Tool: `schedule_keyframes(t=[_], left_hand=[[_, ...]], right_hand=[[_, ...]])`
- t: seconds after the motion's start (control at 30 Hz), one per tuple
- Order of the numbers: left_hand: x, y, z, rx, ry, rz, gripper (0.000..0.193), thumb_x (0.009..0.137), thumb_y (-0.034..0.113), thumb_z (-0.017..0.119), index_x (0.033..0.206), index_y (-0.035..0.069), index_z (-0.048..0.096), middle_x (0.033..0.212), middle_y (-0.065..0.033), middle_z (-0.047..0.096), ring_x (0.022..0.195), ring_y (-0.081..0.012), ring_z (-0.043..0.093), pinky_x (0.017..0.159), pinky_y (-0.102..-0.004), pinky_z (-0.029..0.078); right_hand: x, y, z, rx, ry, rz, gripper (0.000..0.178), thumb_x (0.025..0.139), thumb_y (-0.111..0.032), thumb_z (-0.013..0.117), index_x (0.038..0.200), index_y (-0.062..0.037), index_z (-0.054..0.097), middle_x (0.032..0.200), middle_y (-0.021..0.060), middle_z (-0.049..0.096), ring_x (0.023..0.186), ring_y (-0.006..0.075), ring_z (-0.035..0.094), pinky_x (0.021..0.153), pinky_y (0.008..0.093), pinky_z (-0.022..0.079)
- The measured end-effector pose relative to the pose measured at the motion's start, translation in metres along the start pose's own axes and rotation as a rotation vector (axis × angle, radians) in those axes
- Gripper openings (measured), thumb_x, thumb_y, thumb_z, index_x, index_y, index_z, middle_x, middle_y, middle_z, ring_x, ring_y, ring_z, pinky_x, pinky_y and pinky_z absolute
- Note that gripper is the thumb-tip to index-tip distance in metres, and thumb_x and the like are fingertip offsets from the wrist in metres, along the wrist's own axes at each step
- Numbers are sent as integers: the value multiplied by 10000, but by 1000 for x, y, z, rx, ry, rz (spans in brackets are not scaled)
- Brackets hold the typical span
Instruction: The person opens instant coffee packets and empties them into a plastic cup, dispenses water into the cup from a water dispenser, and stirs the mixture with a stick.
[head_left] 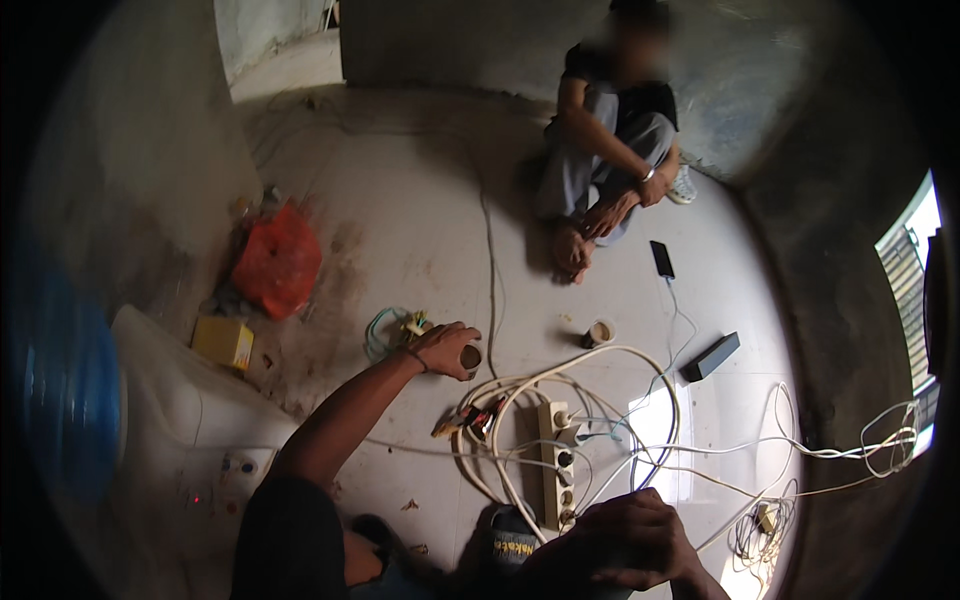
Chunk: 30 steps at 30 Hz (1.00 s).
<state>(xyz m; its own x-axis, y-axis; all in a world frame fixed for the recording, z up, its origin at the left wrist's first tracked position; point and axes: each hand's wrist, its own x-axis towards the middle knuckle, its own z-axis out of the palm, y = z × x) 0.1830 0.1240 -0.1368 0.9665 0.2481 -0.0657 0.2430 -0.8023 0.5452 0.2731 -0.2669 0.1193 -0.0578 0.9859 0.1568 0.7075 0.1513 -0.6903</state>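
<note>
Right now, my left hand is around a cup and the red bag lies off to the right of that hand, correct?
Not quite: the head view shows the red bag off to the left of your left hand, not the right. That hand is around a cup, as you said.

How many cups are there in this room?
2 in view: one cup in the wearer's left hand, another cup on the floor to its right. Others may be hidden.
</note>
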Motion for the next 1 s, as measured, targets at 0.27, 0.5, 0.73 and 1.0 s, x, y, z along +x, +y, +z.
schedule_keyframes(t=[0.27, 0.5, 0.73, 1.0], left_hand=[[-1, 18, -54, 133, -116, 25, 794, 571, 403, 812, 1212, 13, 552, 1144, -209, 617, 1087, -359, 596, 924, -420, 497], [-14, 9, -79, 239, -281, -56, 810, 559, 430, 821, 1193, -2, 561, 1095, -201, 646, 1019, -365, 628, 865, -422, 512], [-6, 4, -90, 216, -93, 42, 764, 564, 374, 803, 1181, 0, 551, 1053, -204, 656, 997, -370, 639, 844, -438, 523], [-5, 31, -114, 129, -109, -32, 745, 604, 314, 794, 1245, 33, 540, 1166, -198, 630, 1059, -374, 622, 906, -416, 511]], right_hand=[[-3, 3, -1, 1, 21, -106, 308, 835, -230, 672, 1043, -6, 706, 1031, 127, 714, 1000, 260, 679, 840, 337, 490], [3, 6, -11, -254, -11, -615, 343, 876, -268, 602, 1089, -10, 678, 1152, 188, 645, 985, 358, 644, 900, 506, 479], [15, 18, -23, -102, -317, -452, 339, 965, -232, 513, 1192, -11, 634, 1160, 168, 637, 1120, 294, 610, 953, 406, 500], [26, 48, -24, 101, -215, -480, 296, 871, -227, 603, 1098, -52, 676, 1142, 123, 636, 1057, 297, 606, 923, 441, 500]])
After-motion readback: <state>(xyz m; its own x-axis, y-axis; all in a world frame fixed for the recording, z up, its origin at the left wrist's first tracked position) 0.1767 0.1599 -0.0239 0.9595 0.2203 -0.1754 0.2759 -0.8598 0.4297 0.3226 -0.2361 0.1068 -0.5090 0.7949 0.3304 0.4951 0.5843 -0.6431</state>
